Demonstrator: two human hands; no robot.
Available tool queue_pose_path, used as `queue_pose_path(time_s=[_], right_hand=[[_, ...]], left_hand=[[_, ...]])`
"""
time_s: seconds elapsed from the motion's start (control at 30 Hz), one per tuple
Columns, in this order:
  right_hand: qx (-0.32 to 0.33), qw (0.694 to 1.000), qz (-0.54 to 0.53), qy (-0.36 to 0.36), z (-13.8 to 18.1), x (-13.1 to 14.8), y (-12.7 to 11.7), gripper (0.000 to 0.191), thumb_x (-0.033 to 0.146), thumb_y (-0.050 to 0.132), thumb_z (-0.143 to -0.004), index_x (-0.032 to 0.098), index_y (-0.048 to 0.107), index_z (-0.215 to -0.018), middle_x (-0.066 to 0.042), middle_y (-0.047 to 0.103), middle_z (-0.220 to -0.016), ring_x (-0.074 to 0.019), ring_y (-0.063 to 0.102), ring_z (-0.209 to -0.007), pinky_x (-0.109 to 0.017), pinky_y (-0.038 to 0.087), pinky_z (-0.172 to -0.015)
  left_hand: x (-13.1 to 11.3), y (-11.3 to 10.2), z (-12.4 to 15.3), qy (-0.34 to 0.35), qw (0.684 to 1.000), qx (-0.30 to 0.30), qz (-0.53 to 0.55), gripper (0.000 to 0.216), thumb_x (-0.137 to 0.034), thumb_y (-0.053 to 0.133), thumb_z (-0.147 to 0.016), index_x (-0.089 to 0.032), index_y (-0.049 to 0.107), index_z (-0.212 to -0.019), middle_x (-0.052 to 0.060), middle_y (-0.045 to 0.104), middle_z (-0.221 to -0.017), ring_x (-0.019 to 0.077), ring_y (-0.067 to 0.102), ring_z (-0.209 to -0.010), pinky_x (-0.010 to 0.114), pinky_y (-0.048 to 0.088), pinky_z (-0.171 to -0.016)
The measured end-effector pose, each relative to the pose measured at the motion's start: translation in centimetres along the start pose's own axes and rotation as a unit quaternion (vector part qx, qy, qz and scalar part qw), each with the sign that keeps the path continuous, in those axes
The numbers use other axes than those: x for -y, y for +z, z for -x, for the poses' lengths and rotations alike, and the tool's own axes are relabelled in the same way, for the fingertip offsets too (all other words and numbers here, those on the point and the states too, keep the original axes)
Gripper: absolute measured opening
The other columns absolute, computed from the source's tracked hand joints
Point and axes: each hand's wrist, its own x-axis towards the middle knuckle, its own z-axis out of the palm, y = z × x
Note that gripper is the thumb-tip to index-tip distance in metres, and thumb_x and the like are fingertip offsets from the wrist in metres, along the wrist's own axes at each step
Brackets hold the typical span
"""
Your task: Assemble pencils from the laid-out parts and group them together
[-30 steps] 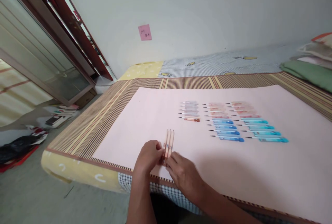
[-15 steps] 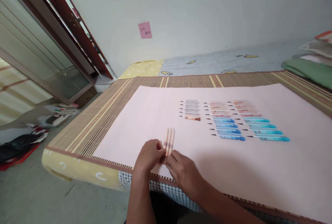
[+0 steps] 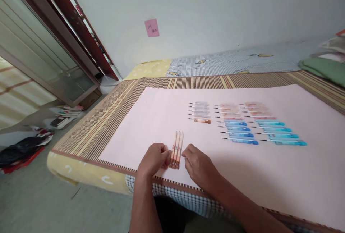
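Three slim cream-coloured pens (image 3: 176, 148) with brown ends lie side by side on a pale pink sheet (image 3: 129, 125), their narrow tips pointing away from me. Small printed marks band their barrels. At their left side, my left hand (image 3: 155, 158) is closed, its fingertips against or very near the leftmost pen; what they hold, if anything, is hidden. My right hand (image 3: 199, 164) is just right of the pens, fingers bent and slightly apart, with nothing visible in them. Nearby lies a brown-ended pen barrel (image 3: 202, 120) with a thin white refill beside it.
Farther right are rows of grey barrels (image 3: 201, 109), reddish barrels (image 3: 229, 110), blue barrels (image 3: 239, 135) and turquoise barrels (image 3: 285, 136), with thin dark-tipped refills. A striped mat (image 3: 107, 118) lies under the sheet. Folded green cloth (image 3: 323, 69) sits at the back right.
My right hand has drawn away from the pens to the right. The pens' brown ends, covered by my fingers before, now show. The view has shifted slightly.
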Motion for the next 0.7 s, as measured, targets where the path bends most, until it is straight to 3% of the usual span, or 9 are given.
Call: queue_pose_path(time_s=[0.33,0.7], right_hand=[[0.053,0.997,-0.036,-0.051,0.9,2.3,0.1,0.016,0.009,0.059,-0.082,0.021,0.054,-0.091,-0.003,0.059,-0.094,-0.0189,0.054,-0.085,-0.031,0.041,-0.075],[0.032,0.994,-0.094,-0.045,0.7,1.1,0.7,0.02,0.002,0.047,-0.084,0.022,0.049,-0.088,-0.003,0.055,-0.092,-0.0173,0.053,-0.08,-0.029,0.041,-0.072]], left_hand=[[0.6,0.0,-0.4,0.012,1.0,-0.001,0.004,0.025,-0.032,0.058,-0.079,-0.021,0.053,-0.057,0.005,0.064,-0.052,0.0164,0.058,-0.043,0.027,0.042,-0.045],[0.9,-0.1,-0.6,0.0,1.0,0.017,-0.018,0.015,-0.022,0.051,-0.074,-0.021,0.051,-0.059,0.001,0.063,-0.052,0.0148,0.059,-0.046,0.025,0.042,-0.047]])
